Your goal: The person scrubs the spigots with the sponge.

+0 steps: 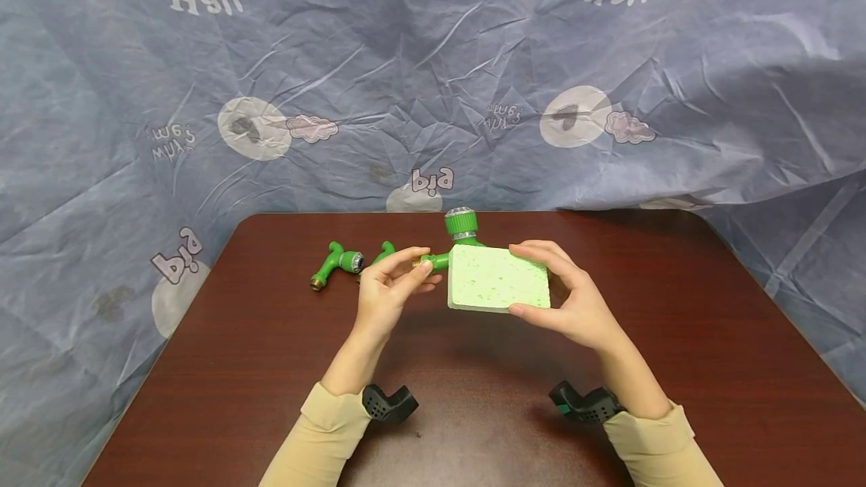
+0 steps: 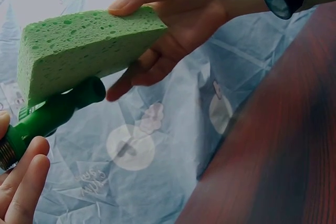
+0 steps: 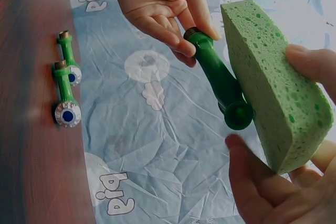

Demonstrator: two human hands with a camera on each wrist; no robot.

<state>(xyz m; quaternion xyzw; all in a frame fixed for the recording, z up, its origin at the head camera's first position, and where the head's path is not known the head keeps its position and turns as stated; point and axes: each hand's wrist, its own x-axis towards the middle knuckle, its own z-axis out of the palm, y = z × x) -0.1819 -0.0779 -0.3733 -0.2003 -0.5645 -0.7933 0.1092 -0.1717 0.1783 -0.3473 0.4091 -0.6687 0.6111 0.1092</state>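
My left hand (image 1: 387, 288) pinches the brass threaded end of a green faucet (image 1: 462, 225), which is held above the table. The faucet's ribbed green knob points up in the head view. My right hand (image 1: 575, 295) grips a light green speckled sponge (image 1: 499, 279) by its right end, thumb on one face edge and fingers on the other. The sponge lies against the faucet body and hides part of it in the head view. In the right wrist view the faucet's open spout (image 3: 239, 115) sits right beside the sponge (image 3: 273, 77).
Two more green faucets lie on the dark wooden table (image 1: 271, 367) at the back left: one faucet (image 1: 334, 265) in plain sight, the other faucet (image 1: 386, 250) partly behind my left hand. A printed blue-grey cloth (image 1: 433, 81) hangs behind the table.
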